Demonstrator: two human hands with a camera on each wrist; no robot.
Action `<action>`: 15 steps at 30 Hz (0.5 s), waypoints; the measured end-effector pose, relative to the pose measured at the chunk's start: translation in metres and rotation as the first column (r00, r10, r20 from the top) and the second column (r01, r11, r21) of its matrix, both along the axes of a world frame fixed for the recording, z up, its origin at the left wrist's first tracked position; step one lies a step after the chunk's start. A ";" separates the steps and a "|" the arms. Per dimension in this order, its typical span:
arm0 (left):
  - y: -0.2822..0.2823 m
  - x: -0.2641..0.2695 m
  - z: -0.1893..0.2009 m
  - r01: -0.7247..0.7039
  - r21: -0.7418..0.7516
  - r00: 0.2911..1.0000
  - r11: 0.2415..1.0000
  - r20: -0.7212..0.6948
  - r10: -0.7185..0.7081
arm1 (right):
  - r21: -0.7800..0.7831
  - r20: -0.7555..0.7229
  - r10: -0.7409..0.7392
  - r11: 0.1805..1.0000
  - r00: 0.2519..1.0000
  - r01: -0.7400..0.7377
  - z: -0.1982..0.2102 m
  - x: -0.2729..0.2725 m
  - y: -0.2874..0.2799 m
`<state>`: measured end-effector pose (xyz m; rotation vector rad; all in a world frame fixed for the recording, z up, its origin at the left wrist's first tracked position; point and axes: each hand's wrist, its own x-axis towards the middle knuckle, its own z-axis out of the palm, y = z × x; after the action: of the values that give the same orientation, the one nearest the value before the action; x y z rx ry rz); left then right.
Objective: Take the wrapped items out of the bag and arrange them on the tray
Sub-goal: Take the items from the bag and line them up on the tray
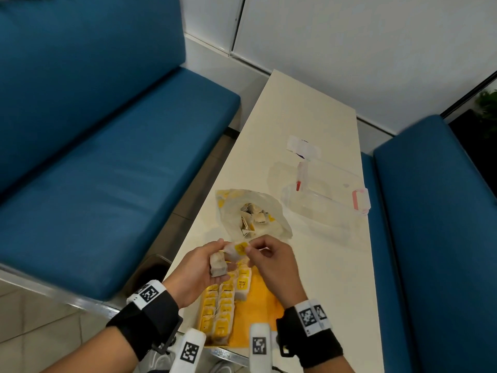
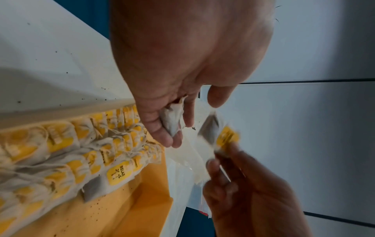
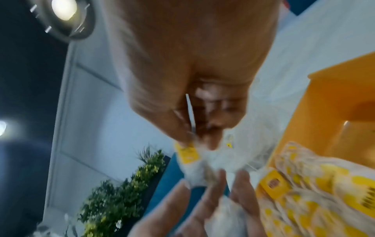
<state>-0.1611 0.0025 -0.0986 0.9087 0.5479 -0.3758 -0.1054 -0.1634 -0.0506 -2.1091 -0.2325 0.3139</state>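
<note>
A clear plastic bag [image 1: 271,208] with yellow print lies open on the table, with several wrapped tea bags [image 1: 252,215] inside. Nearer me is a yellow tray [image 1: 265,297] carrying rows of yellow-tagged tea bags [image 1: 223,305]. Both hands are raised above the tray's far end. My left hand [image 1: 223,258] grips a grey tea bag [image 1: 218,266] in its curled fingers, as the left wrist view confirms [image 2: 172,121]. My right hand [image 1: 248,249] pinches another tea bag by its yellow tag [image 1: 239,248], which touches the left hand's fingertips; the same tag [image 3: 187,152] appears blurred in the right wrist view.
A clear lidded container [image 1: 325,192] with red latches stands on the narrow cream table [image 1: 309,109] beyond the bag, with a small white packet [image 1: 302,146] behind it. Blue benches [image 1: 107,157] flank the table on both sides. Dark crumbs dot the tray floor [image 2: 105,208].
</note>
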 end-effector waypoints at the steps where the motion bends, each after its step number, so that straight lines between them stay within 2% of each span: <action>1: 0.001 0.000 0.001 -0.009 0.056 1.000 0.998 0.017 0.008 | -0.115 -0.005 0.035 0.993 0.999 -0.035 0.003 0.006 -0.005; 3: 0.003 -0.001 0.000 0.009 0.185 0.998 0.983 0.064 -0.021 | -0.342 -0.025 0.152 0.927 0.988 -0.151 0.008 0.012 -0.012; 4: 0.004 -0.001 0.001 0.027 0.242 0.994 0.970 0.096 -0.051 | -0.377 -0.038 0.181 0.908 0.983 -0.182 0.010 0.014 -0.014; 7: 0.005 -0.002 -0.001 0.097 0.396 0.963 0.913 0.196 -0.187 | -0.346 -0.064 0.217 0.911 0.974 -0.225 0.015 0.017 -0.018; 10: -0.001 -0.002 -0.002 0.159 0.564 0.911 0.810 0.232 -0.341 | -0.305 -0.098 0.251 0.913 0.963 -0.269 0.017 0.015 -0.017; 12: -0.005 -0.001 -0.003 0.141 0.643 0.902 0.753 0.230 -0.365 | -0.258 -0.117 0.248 0.927 0.962 -0.271 0.016 0.013 -0.014; 15: -0.008 0.000 0.000 0.133 0.633 0.907 0.762 0.232 -0.351 | -0.168 -0.118 0.192 0.963 0.974 -0.211 0.012 0.012 -0.014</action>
<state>-0.1616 -0.0052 -0.0991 1.6526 0.2163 -0.2687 -0.0932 -0.1774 -0.0384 -2.2434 -0.3726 0.5805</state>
